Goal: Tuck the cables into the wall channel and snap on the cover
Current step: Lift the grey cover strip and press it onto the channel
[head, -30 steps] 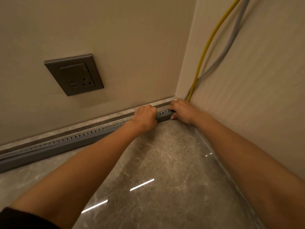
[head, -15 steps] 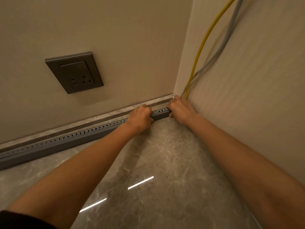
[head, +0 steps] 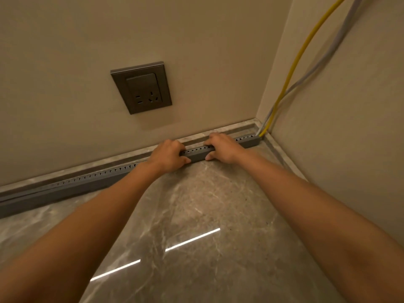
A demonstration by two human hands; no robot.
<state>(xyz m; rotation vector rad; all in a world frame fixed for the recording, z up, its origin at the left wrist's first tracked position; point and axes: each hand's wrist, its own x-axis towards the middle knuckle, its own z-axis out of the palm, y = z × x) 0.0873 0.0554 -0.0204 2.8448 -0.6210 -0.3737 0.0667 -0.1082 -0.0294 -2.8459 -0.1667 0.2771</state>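
**A:** At the foot of the far wall, the grey channel [head: 109, 173] lies along the skirting [head: 229, 129], from the left edge to the right corner. Both hands are on it, right of the middle.

**B:** How do they hold it?

**A:** The left hand [head: 168, 156] is curled over the top, thumb on the front face. The right hand [head: 223, 147] grips in the same way just beside it, nearer the corner. Both are grasping the channel with its cover.

**B:** And the cables?

**A:** The yellow cable [head: 299, 55] and the grey cable [head: 325, 55] come down the right wall and enter the channel end in the corner. Inside I cannot see them.

**B:** So what is good practice now?

**A:** I think the cover is being pressed on. Press straight down with the fingers and hold against it with the thumbs, one short section at a time. Whether the left part is clicked, I cannot tell. If it resists, a cable is perhaps pinched under the edge.

**B:** The socket [head: 141, 87]?

**A:** It is well above, not involved.
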